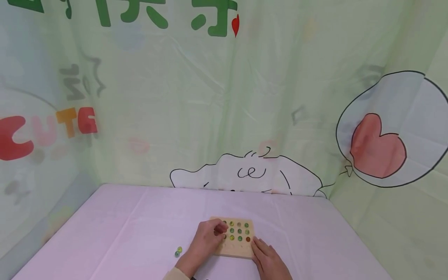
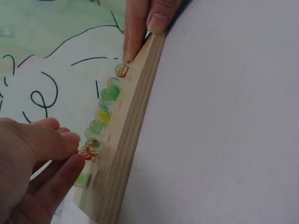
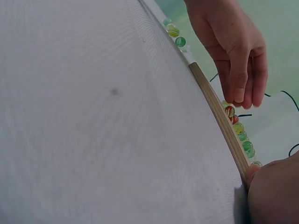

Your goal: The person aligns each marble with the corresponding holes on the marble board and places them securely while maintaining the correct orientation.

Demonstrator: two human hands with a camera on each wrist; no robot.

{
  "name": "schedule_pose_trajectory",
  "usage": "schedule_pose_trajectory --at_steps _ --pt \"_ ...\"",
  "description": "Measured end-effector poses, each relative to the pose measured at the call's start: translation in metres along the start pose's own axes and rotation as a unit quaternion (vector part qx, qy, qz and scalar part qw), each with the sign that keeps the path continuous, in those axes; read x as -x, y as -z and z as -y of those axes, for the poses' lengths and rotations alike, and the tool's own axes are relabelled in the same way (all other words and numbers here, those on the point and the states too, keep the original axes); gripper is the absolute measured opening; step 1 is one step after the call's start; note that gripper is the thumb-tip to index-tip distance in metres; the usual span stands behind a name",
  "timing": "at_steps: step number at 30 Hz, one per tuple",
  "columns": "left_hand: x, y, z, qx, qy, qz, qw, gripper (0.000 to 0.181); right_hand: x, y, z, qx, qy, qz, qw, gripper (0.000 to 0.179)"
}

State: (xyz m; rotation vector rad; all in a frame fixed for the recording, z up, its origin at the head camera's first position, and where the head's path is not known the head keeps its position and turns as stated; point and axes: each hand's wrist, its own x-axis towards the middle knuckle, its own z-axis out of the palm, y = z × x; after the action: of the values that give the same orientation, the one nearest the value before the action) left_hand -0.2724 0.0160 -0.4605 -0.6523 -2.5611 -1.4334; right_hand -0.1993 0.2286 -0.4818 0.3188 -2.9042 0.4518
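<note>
A pale wooden board (image 1: pixel 232 251) lies on the table, with several glass marbles (image 1: pixel 239 231) sitting in rows of round hollows. The hollows of the row nearest me are bare. My left hand (image 1: pixel 207 237) reaches over the board's left part, thumb and fingertips parted. In the left wrist view its fingertips are right at a reddish marble (image 2: pixel 86 152) in the row. My right hand (image 1: pixel 268 258) holds the board's near right corner, its thumb (image 2: pixel 158 22) against the near edge and its fingers along the right side.
Left of the board, a yellow-green marble (image 1: pixel 179 249) and a bluish-green marble (image 1: pixel 177 254) lie loose on the pale tablecloth (image 1: pixel 140 221). The right wrist view also shows loose marbles (image 3: pixel 173 31) past the board's end. A printed curtain (image 1: pixel 210 97) hangs behind the table.
</note>
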Motion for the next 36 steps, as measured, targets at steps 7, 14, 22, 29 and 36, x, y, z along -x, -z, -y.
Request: schedule_pose_trajectory --at_steps 7,14,22,29,36 --pt "0.002 0.006 -0.007 0.019 0.004 0.006 0.9998 0.023 0.000 0.001 -0.001 0.007 -0.002 0.007 1.0000 0.044" --pt "0.003 0.013 -0.010 0.028 -0.004 -0.005 0.9996 0.022 0.000 0.002 -0.001 0.006 -0.007 0.003 1.0000 0.044" --pt "0.008 0.022 -0.007 0.036 0.012 -0.009 0.9993 0.017 0.001 0.001 -0.001 0.009 0.002 -0.002 1.0000 0.044" --pt "0.013 0.029 -0.003 0.042 0.005 -0.004 0.9991 0.020 0.001 -0.002 -0.003 0.002 0.009 -0.009 0.9999 0.044" --pt "0.019 0.037 -0.004 0.035 0.013 0.002 0.9993 0.019 0.001 -0.003 -0.002 0.000 0.010 -0.015 0.9998 0.043"
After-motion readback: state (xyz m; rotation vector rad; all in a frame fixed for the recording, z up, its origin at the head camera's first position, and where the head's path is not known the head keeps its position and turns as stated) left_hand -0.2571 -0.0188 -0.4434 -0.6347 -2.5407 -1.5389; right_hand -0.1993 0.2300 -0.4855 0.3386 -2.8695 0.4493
